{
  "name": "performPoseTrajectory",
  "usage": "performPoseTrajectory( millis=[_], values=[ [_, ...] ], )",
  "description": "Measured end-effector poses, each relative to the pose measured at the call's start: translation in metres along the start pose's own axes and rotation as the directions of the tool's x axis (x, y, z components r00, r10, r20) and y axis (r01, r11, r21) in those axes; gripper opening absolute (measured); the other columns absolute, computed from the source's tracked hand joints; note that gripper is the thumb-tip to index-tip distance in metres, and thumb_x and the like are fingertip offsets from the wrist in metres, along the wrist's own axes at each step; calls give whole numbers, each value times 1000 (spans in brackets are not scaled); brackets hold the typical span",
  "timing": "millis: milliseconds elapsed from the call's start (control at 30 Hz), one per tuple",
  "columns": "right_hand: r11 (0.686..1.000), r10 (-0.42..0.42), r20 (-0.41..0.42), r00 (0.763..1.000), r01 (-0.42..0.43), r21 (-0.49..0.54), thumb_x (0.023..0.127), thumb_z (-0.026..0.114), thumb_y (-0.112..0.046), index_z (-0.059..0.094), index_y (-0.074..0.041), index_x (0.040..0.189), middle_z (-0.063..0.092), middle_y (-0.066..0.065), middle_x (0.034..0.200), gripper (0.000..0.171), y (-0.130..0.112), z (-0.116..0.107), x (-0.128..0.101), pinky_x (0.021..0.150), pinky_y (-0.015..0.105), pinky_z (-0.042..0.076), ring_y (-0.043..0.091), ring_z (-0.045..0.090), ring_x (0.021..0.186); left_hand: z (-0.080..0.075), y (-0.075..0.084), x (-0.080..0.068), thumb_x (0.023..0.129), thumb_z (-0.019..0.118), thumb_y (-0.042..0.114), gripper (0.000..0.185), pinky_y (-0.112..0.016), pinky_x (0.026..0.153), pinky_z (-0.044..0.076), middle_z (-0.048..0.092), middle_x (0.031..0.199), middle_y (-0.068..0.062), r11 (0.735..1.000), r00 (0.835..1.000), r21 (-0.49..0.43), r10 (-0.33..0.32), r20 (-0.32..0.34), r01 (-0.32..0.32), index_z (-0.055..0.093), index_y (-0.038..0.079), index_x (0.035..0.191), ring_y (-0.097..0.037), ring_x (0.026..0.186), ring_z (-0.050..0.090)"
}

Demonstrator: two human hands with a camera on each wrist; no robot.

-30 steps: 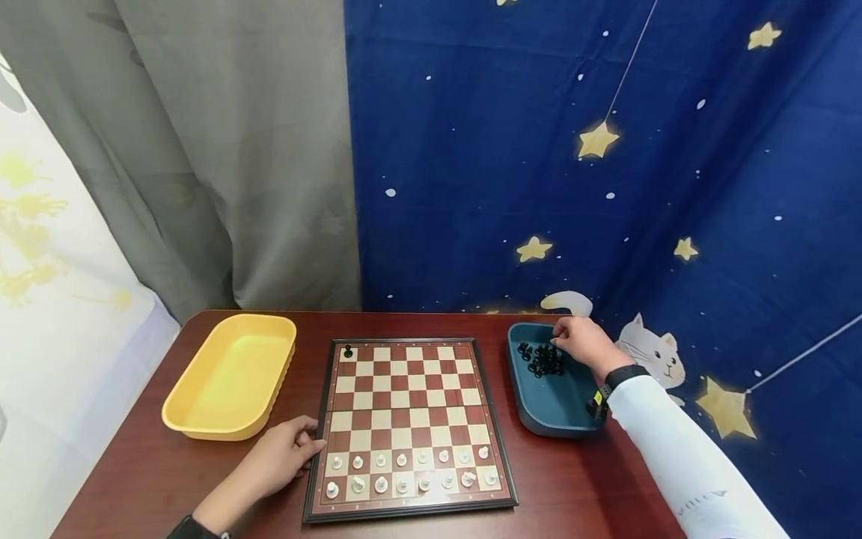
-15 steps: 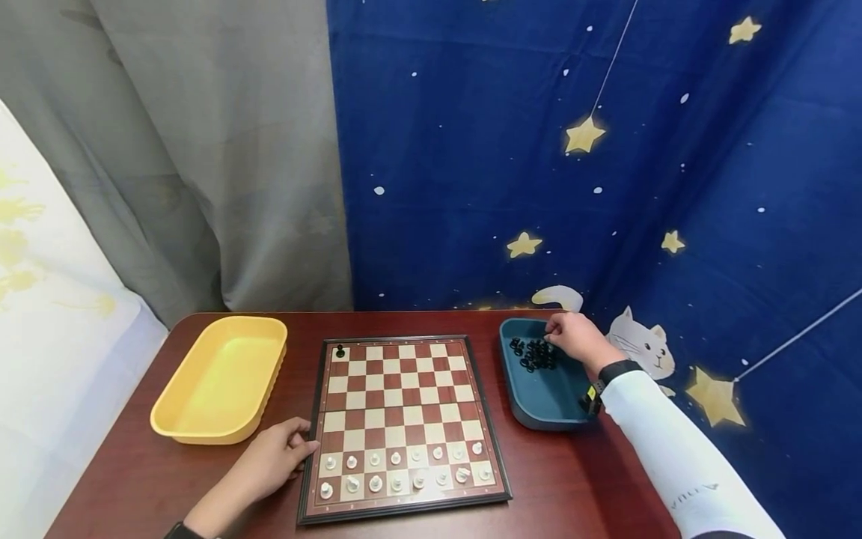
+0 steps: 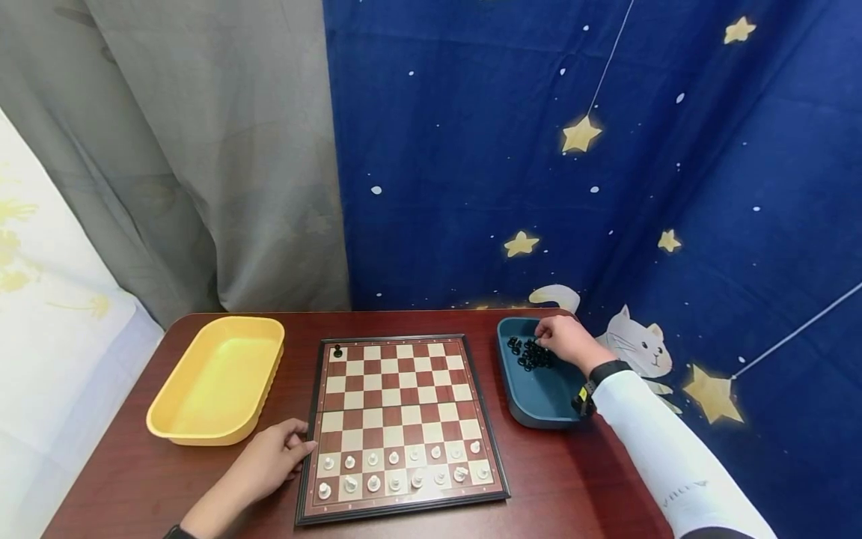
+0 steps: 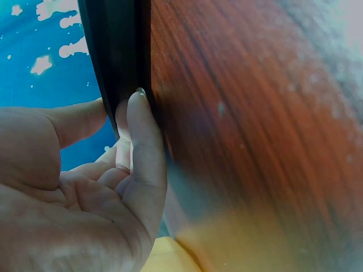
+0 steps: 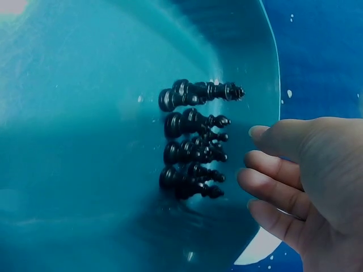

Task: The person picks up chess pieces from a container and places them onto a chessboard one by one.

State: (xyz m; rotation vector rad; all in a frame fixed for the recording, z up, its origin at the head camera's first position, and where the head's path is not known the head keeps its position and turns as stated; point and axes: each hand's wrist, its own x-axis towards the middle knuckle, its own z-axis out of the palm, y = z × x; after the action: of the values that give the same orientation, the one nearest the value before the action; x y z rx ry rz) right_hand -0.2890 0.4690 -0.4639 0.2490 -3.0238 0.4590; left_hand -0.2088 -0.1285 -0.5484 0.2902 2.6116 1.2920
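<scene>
Our right hand (image 5: 306,187) hovers loosely curled beside the black chess pieces (image 5: 193,141) heaped in the teal tray (image 3: 539,397), left hand (image 3: 266,468) pressing the chessboard (image 3: 400,419) edge; a clumsy grab could scatter the heap.

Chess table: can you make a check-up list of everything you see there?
Surface: dark red wooden table.
Job's things: chessboard with white pieces on the near rows and one black piece in the far left corner; black pieces heaped in the teal tray.
Clutter: yellow tray.
Hands: left hand rests against the board's edge; right hand is over the heap, holding nothing.
Cables: nothing seen.
Surroundings: grey curtain, blue starry cloth.
</scene>
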Motion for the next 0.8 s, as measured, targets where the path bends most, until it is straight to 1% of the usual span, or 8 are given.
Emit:
performPoseTrajectory(
  millis=[200,367,433,500,600,700,733,800],
  values=[
    [999,9,19,1000,-8,-36,100,81,-10,81,-1,107,77,6,92,11,-14,9,21,78,45,57,19,66,79,-1,-2,1,104,78,9,27,-31,58,56,63,79,-1,1000,1000,-10,-16,1,16,68,-6,125,-17,64,66],
    [995,44,67,997,-37,-94,101,81,-16,82,-3,110,77,7,95,15,-30,18,35,78,45,58,20,66,78,-1,-2,0,104,77,9,23,-31,57,56,63,78,-1,999,1000,-23,-22,2,22,69,-3,121,-18,64,65],
    [991,67,88,994,-56,-118,101,81,-17,83,-4,109,77,6,93,14,-34,22,39,77,44,58,20,66,77,-1,-2,0,104,77,9,22,-31,57,56,63,78,-1,999,1000,-31,-24,7,24,70,-3,121,-18,64,65],
    [989,75,107,991,-60,-138,101,81,-16,83,-5,104,74,4,87,11,-37,25,43,73,43,56,20,65,73,-1,-2,0,104,77,9,22,-31,57,56,63,77,-2,999,1000,-39,-25,10,25,70,-3,121,-18,64,65],
    [985,89,123,988,-69,-158,100,81,-13,79,-6,88,64,0,72,14,-39,30,46,66,39,49,19,58,64,0,-2,0,104,77,8,20,-31,57,55,63,76,-2,998,1000,-47,-28,14,28,69,-3,120,-19,64,65],
    [983,89,116,989,-68,-171,98,81,-8,65,-10,72,47,-3,62,31,-39,33,48,61,36,39,18,47,58,0,-2,1,104,77,7,19,-31,57,55,63,76,-2,998,999,-49,-35,12,35,69,-2,119,-19,63,65],
    [982,91,111,990,-70,-174,98,81,-6,59,-12,68,41,-4,61,37,-38,34,48,61,36,36,17,43,58,0,-2,1,104,77,8,19,-31,57,55,63,76,-2,998,999,-45,-34,11,34,69,-2,119,-18,64,64],
    [981,88,96,991,-69,-181,97,79,-3,51,-15,66,36,-5,61,43,-38,36,49,60,36,34,17,39,57,0,-1,1,104,77,8,19,-30,57,54,63,76,-2,999,999,-43,-33,12,33,69,-2,119,-18,64,64]
  ],
)
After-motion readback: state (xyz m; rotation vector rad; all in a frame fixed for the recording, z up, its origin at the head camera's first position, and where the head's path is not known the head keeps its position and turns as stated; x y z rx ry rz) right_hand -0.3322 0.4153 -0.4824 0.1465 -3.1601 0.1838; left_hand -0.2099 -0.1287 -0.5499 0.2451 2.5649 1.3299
